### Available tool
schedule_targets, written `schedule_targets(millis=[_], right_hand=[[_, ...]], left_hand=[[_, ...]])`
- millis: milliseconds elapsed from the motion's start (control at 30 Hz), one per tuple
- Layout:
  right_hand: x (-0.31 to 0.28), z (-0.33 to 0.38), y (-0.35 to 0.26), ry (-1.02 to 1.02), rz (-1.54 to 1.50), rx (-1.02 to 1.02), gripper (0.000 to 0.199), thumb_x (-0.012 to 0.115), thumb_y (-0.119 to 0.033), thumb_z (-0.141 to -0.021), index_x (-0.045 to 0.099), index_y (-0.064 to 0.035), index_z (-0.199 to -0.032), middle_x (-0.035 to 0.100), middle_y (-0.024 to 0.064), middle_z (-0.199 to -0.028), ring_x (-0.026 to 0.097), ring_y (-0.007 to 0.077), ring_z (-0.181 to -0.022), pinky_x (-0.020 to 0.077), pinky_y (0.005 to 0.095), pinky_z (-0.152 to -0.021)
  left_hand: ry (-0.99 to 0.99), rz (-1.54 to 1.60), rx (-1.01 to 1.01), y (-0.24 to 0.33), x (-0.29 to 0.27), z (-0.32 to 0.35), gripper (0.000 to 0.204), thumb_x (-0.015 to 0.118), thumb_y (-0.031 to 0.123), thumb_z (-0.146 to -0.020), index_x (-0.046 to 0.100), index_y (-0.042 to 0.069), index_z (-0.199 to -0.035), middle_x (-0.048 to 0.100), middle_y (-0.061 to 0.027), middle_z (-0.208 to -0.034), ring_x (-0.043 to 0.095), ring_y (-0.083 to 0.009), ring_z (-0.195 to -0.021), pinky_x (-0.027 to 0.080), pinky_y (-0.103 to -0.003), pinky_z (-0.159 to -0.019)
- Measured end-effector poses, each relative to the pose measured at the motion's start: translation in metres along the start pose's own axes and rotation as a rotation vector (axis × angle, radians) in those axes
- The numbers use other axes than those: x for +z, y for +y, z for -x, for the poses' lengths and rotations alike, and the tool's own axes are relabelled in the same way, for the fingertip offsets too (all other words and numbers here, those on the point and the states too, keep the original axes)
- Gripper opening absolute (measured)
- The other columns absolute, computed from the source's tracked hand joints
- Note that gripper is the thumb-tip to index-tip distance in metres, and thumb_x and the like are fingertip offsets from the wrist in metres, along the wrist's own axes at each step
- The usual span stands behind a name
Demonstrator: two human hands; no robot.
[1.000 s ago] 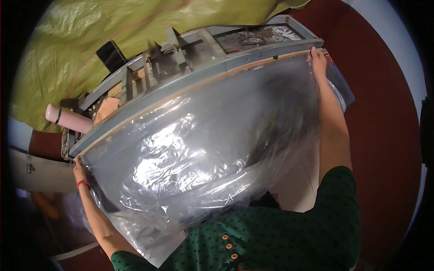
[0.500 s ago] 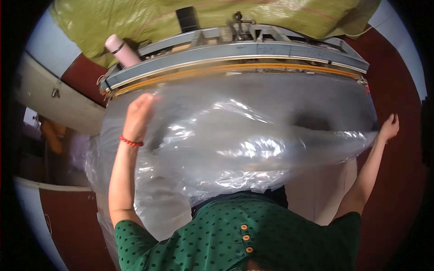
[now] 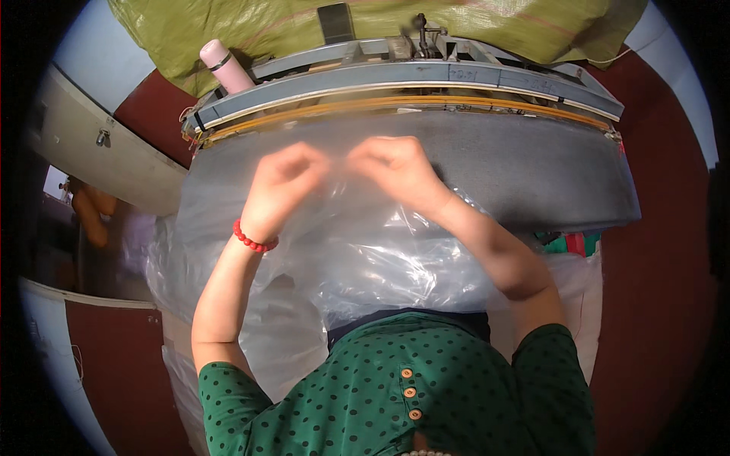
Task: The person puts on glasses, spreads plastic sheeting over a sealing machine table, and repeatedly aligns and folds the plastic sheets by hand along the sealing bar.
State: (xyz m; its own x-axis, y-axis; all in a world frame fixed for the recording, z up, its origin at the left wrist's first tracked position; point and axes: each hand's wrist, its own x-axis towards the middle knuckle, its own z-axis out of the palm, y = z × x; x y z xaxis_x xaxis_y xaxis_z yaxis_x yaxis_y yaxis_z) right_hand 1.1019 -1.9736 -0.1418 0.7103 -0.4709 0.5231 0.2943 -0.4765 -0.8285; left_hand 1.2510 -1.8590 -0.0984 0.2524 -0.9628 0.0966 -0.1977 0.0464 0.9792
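A large sheet of clear plastic film (image 3: 395,273) lies crumpled and shiny over the front of a dark grey work surface (image 3: 547,167) and hangs down toward my body. Above the surface, my left hand (image 3: 283,186), with a red bead bracelet on its wrist, pinches the film with thumb and fingers. Close beside it on the right, my right hand (image 3: 399,171) is closed in a similar pinch on the film. The fingertips of both hands are somewhat blurred, and the pinched film edge hardly shows.
Behind the surface runs a grey metal frame (image 3: 334,85) with an orange strip (image 3: 426,100). A pink flask (image 3: 226,67) leans at its left, and a dark flat phone-like object (image 3: 335,23) lies on the yellow-green woven sheet (image 3: 487,26). A cabinet door (image 3: 114,144) stands left.
My right hand has swung from the far right to beside my left, carrying the film leftward and baring the surface's right part. My left hand has moved slightly right.
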Motion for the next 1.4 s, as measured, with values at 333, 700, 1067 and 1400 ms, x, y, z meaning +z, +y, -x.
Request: schedule_targets(millis=[333,700,1067,1400], right_hand=[[0.021,-0.001,0.006,0.017,-0.497,0.395,0.016,0.056,-0.015,-0.084,0.063,-0.0032,-0.092,0.057,0.0016,-0.074,0.048,0.0044,-0.059,0.0379,0.018,-0.051],[-0.179,0.049,0.101,0.841,0.369,0.384,0.029,0.05,-0.024,-0.086,0.058,-0.0013,-0.102,0.059,0.0062,-0.094,0.053,0.0123,-0.084,0.0417,0.0247,-0.075],[-0.413,0.21,0.1,0.782,1.129,0.517,0.031,0.044,-0.028,-0.089,0.054,0.0013,-0.084,0.053,0.0142,-0.069,0.048,0.0215,-0.064,0.0401,0.0311,-0.065],[-0.466,0.284,0.08,0.862,1.548,0.954,0.037,0.036,-0.037,-0.089,0.056,-0.0068,-0.098,0.058,0.018,-0.094,0.053,0.0383,-0.087,0.0418,0.0431,-0.071]], left_hand=[[0.391,-1.005,0.895,-0.018,0.016,-0.008,0.019,0.066,-0.003,-0.061,0.051,0.004,-0.072,0.052,-0.0091,-0.072,0.052,-0.0241,-0.064,0.042,-0.031,-0.057],[-0.691,-0.065,-0.141,-0.07,-0.03,0.075,0.019,0.058,0.004,-0.076,0.06,0.0,-0.095,0.059,-0.0033,-0.077,0.053,-0.0075,-0.06,0.044,-0.023,-0.056],[0.275,-0.737,-0.142,0.031,-0.29,0.097,0.007,0.057,0.012,-0.077,0.059,0.005,-0.076,0.054,0.0049,-0.066,0.046,-0.0016,-0.059,0.036,-0.017,-0.051],[0.227,-1.248,-0.055,-0.185,-0.217,0.048,0.048,0.05,0.022,-0.083,0.039,0.003,-0.126,0.027,-0.0156,-0.137,0.017,-0.034,-0.129,0.018,-0.043,-0.103]])
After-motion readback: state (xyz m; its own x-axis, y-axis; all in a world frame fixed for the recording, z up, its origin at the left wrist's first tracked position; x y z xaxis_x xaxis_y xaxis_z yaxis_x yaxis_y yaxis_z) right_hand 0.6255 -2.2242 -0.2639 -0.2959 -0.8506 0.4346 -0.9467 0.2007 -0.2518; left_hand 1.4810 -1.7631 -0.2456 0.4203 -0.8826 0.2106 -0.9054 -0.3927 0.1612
